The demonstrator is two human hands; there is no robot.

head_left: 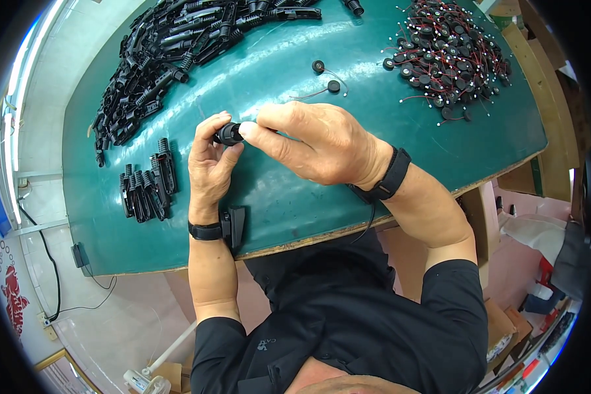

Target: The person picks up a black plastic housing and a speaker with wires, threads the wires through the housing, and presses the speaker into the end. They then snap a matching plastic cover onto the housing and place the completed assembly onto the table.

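Note:
My left hand (210, 164) grips a black plastic housing (228, 134) between thumb and fingers, its round end turned toward my right hand. My right hand (331, 141) reaches in from the right, its thumb and forefinger pinched together at that round end. Whatever the right fingertips hold, if anything, is hidden. Beyond my hands lie two small round black parts with thin wire leads, one disc (318, 66) a little farther off than the other disc (333, 86). Left of my left hand, several black housings with ribbed ends (144, 190) lie side by side in a group.
A large heap of black housings (171, 52) covers the far left of the green table (295, 210). At the far right is a pile of wired black discs (450, 59). Cardboard boxes (505, 328) stand on the floor at the right.

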